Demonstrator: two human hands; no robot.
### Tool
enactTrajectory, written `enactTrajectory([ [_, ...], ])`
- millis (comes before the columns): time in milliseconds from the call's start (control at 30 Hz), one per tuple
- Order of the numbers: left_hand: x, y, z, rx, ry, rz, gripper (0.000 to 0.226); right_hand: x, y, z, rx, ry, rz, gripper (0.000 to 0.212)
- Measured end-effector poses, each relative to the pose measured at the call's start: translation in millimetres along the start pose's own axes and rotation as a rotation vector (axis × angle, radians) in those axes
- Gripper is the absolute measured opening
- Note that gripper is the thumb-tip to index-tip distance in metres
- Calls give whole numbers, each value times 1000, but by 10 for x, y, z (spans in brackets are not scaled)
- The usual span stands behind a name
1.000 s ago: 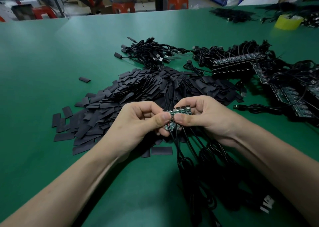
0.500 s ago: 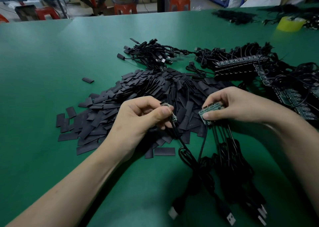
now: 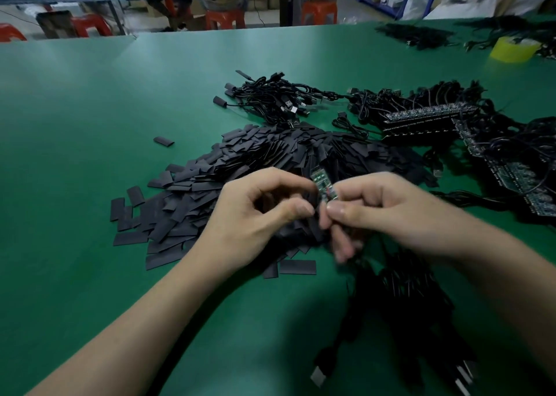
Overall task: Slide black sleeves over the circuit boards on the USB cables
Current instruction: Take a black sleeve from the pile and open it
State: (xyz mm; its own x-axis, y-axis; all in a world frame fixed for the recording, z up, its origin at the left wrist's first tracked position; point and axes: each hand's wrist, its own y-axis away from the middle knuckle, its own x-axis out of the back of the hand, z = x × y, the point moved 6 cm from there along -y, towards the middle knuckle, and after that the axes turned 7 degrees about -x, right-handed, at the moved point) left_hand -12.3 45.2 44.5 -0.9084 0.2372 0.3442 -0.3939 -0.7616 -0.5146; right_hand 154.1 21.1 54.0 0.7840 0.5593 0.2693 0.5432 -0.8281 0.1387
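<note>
The smooth green table point(image 3: 90, 155) carried a broad heap of flat, matte black sleeves point(image 3: 240, 161). Thin black cables point(image 3: 406, 305) trailed in a tangle beneath the right hand point(image 3: 391, 212), whose thumb and forefinger pinched a narrow green circuit board point(image 3: 323, 185) above the heap. The left hand point(image 3: 249, 215) curled just beside it; whether it held anything could not be told

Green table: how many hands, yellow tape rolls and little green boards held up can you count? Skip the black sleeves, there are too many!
Hands: 2 (left hand, right hand)
Yellow tape roll: 1
Circuit board held up between the hands: 1
Total: 4
</note>
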Motion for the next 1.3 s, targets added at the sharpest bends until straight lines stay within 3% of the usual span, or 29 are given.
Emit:
enactTrajectory([
  [133, -17, 13, -24, -182, -514, -358, 21, 450, 174, -144, -46, -155, 34, 23],
  [333, -19, 2, -14, -224, -610, -488, 23, 752, 172, -279, -141, 230, 137, 34],
  [467, -35, 14, 32, -227, -605, -472, 14, 400, -72, -101, -168, 363, 163, 30],
  [633, -61, 7, 58, -273, -662, -465, 21, 272, -209, 125, -162, 444, 278, 37],
  [833, -83, 37, 53, -324, -676, -471, 21, 232, -163, 143, -79, 454, 366, 22],
  [967, -69, 19, 93, -404, -763, -347, 21, 176, -128, 147, -56, 447, 347, 17],
  [1100, 44, -2, 49, -201, -522, -100, 14, 153, -106, 131, -23, 395, 341, 12],
  [1200, 4, 17, -13, -58, -356, -31, 10, 132, -142, 139, -26, 321, 323, 19],
  [1300, -25, 31, 0, -40, -279, 24, 8, 120, -151, 132, -9, 255, 328, 35],
])
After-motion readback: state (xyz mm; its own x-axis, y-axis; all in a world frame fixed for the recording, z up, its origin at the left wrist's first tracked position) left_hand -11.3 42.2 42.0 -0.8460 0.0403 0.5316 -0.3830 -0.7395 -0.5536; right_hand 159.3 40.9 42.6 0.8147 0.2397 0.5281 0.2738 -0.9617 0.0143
